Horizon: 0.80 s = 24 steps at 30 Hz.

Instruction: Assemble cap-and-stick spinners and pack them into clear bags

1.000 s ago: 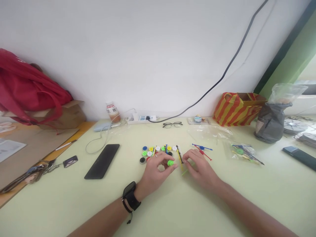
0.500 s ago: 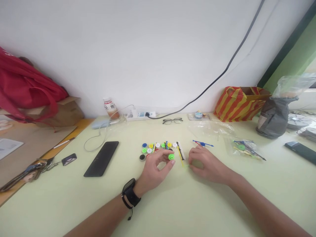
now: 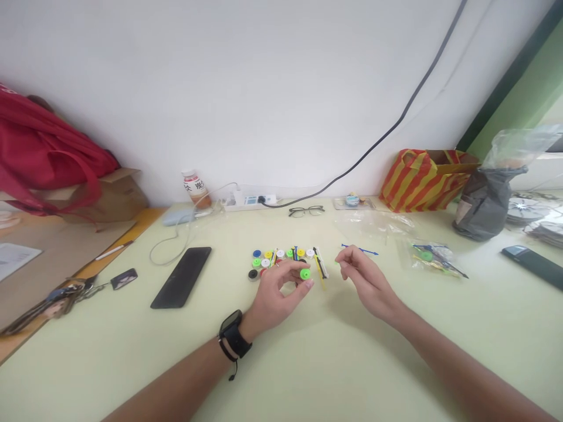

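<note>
My left hand [image 3: 278,296], wearing a black watch [image 3: 233,331], is closed with a small bright green plastic disc [image 3: 305,274] at its fingertips. The disc has a raised hub in its middle. To the right, my right hand [image 3: 363,278] pinches a thin green plastic piece, of which only a tip [image 3: 336,262] shows. Behind my left hand lie several coloured discs [image 3: 256,263], partly covered by the fingers. Between the hands rest black and white arrow-ended sticks [image 3: 322,264] and a yellow stick [image 3: 322,280]. A blue stick [image 3: 360,249] lies beyond my right hand.
A black phone [image 3: 181,277] and keys [image 3: 70,299] lie on the left. Farther back are a bottle [image 3: 197,189], a power strip [image 3: 253,200] and eyeglasses [image 3: 307,211]. A clear bag of plastic parts [image 3: 433,259], a grey bag [image 3: 486,202] and a striped bag [image 3: 424,181] are on the right.
My right hand has lifted and turned off the table with the thin green piece. The blue stick shows more plainly. My left hand keeps the green disc in nearly the same spot.
</note>
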Available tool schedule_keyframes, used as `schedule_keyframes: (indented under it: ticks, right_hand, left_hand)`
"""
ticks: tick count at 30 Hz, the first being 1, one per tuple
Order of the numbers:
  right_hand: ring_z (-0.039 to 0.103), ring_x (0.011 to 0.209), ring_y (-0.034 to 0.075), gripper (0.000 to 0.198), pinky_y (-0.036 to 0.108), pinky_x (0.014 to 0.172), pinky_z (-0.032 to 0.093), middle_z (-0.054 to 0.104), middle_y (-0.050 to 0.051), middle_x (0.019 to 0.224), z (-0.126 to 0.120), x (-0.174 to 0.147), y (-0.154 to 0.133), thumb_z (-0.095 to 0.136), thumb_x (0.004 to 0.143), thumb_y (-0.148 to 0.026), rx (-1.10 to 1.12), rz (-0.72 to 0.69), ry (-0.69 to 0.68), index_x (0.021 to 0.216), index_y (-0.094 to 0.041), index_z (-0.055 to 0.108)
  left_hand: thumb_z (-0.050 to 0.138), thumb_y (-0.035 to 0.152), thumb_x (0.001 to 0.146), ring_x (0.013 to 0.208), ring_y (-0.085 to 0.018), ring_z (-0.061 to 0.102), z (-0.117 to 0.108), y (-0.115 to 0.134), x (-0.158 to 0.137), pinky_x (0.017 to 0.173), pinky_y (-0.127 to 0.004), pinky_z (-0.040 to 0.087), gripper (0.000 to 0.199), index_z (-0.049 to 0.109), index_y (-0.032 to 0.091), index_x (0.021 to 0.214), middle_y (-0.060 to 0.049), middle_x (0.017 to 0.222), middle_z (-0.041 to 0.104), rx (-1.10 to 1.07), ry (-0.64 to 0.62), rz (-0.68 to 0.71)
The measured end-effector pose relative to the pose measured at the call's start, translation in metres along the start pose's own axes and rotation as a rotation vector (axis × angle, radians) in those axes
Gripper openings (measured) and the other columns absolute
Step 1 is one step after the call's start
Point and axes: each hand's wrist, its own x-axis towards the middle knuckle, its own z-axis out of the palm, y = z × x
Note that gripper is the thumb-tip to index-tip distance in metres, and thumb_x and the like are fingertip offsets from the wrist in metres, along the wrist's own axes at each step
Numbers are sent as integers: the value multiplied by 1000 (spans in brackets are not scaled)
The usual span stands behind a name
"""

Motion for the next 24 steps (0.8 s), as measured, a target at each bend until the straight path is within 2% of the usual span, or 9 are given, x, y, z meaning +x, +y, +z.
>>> schedule_keyframes:
  ticks: [3, 7, 11, 19, 24]
  right_hand:
    - [54, 78, 18, 16, 32, 72, 47, 55, 1, 84, 8, -4, -1, 42, 104, -32, 122, 13, 9, 101, -24, 56]
    - [57, 88, 19, 7, 32, 77, 48, 60, 4, 97, 17, -9, -5, 54, 102, -29, 208, -34, -55, 101, -24, 58]
    - [57, 83, 17, 7, 30, 74, 48, 63, 3, 94, 23, -12, -5, 54, 102, -25, 138, -65, -122, 99, -24, 60]
    - [58, 81, 17, 8, 30, 77, 48, 66, 2, 92, 25, -13, -7, 54, 101, -24, 44, -127, -113, 101, -24, 62]
    - [56, 77, 17, 7, 30, 72, 48, 65, 2, 91, 22, -11, -3, 60, 98, -28, 19, -63, -103, 103, -23, 61]
  left_hand:
    - [74, 30, 91, 94, -20, 72, 0, 1, 0, 90, -36, 61, 29, 72, 18, 117, -9, 109, 72, -15, -11, -18]
    - [76, 30, 88, 93, -20, 72, 1, 3, 0, 89, -37, 62, 33, 71, 18, 119, -10, 110, 72, -43, -50, -18]
    - [76, 29, 89, 104, -23, 71, 1, 4, 1, 93, -36, 60, 32, 72, 18, 119, -11, 112, 73, 20, -74, 26]
    - [69, 23, 95, 94, -20, 69, 1, 0, 1, 86, -35, 56, 23, 76, 21, 116, -7, 100, 76, 129, -96, 134]
    - [76, 21, 90, 92, -19, 71, 1, -1, 1, 87, -34, 55, 18, 80, 23, 107, -6, 100, 79, 89, -52, 135]
